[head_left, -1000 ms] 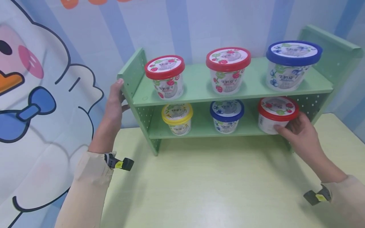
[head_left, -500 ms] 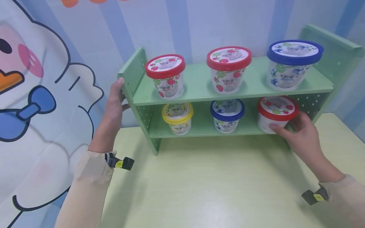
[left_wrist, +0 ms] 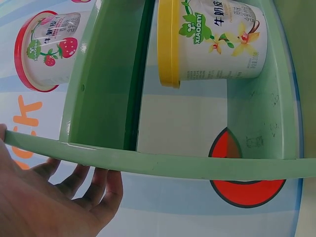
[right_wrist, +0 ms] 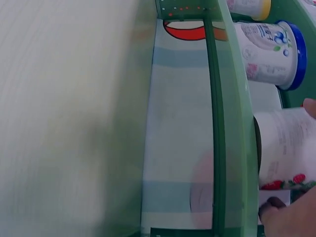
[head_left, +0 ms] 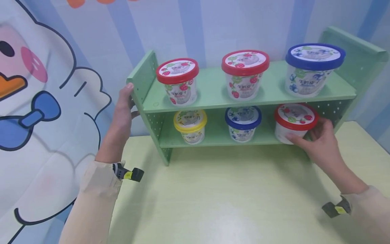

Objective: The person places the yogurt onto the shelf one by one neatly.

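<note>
My left hand (head_left: 122, 112) holds the left side panel of a green two-tier shelf (head_left: 210, 86). In the left wrist view its thumb lies at the panel's edge and its fingers (left_wrist: 101, 190) bend against the outer side. At the lower tier's right end, my right hand (head_left: 324, 144) grips a red-lidded pudding cup (head_left: 296, 117), thumb in front and other fingers partly hidden at the right side. The cup stands upright near the tier's front edge. Left of it are a blue-lidded cup (head_left: 243, 123) and a yellow-lidded cup (head_left: 190, 125).
On the upper tier stand two red-lidded cups, the left cup (head_left: 179, 83) and the middle cup (head_left: 244, 76), and a larger-looking blue-lidded cup (head_left: 312, 73) at right. The shelf stands on a pale table (head_left: 228, 196) before a striped cartoon backdrop (head_left: 164, 30).
My right hand and the red-lidded cup in it have shifted slightly left along the lower tier. My left hand stays on the side panel, and the other cups have not moved.
</note>
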`<state>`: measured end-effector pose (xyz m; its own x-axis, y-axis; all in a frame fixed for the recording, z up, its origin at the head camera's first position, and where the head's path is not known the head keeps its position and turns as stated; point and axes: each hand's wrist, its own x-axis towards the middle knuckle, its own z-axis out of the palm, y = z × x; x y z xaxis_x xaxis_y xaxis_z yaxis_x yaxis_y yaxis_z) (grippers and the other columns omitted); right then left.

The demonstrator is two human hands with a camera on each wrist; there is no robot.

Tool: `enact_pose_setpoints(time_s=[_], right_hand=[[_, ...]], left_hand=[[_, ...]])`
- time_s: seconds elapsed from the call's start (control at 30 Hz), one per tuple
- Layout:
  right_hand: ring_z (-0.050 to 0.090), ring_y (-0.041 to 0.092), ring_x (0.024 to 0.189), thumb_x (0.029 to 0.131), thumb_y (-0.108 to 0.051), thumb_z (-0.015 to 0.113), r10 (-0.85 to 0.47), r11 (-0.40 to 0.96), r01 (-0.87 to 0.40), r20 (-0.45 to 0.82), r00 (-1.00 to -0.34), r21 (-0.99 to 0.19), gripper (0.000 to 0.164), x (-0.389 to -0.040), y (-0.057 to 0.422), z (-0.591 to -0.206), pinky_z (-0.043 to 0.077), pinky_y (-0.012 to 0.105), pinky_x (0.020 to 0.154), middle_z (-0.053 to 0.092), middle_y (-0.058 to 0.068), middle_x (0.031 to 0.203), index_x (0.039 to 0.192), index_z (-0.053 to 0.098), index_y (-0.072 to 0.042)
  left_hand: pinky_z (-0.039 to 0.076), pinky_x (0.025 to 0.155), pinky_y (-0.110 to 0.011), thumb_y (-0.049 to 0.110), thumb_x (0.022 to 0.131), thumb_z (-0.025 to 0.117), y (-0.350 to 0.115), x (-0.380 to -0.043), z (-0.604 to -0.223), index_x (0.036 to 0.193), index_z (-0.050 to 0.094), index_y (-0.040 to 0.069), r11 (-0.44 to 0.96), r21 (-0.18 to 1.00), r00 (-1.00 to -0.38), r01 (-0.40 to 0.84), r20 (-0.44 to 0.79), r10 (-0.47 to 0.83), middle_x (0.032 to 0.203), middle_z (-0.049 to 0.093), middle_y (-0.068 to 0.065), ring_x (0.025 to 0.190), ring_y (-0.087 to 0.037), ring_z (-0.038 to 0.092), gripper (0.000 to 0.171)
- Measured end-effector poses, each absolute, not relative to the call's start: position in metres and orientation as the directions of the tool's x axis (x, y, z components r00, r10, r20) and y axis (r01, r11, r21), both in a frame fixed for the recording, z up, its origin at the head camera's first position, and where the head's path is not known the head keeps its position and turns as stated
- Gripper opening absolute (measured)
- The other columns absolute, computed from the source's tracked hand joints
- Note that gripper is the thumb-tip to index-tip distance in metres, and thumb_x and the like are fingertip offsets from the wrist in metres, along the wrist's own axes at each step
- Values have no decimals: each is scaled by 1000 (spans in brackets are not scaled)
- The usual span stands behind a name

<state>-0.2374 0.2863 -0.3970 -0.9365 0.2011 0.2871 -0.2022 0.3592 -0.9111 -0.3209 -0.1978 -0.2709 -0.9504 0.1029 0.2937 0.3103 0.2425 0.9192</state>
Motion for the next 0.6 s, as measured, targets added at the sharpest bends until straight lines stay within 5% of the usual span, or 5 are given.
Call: enact_pose_setpoints(time_s=[0.23,0.6], right_hand=[[30,23,141,93,4,62,69,323,-287,325,-943,-902,73,-236,297,-397,37,13,99,34,11,150,154,23,-10],[35,23,138,90,2,69,136,307,-259,311,-940,-916,75,-236,297,-398,39,16,99,36,10,149,152,28,-11]], left_hand=[[28,104,-61,66,96,27,-197,-320,-270,141,48,20,232,924,-953,304,291,88,139,47,-5,130,-22,41,68],[28,104,-60,65,97,26,-197,-320,-270,143,46,21,223,927,-953,302,288,95,139,48,-6,130,-21,40,67]])
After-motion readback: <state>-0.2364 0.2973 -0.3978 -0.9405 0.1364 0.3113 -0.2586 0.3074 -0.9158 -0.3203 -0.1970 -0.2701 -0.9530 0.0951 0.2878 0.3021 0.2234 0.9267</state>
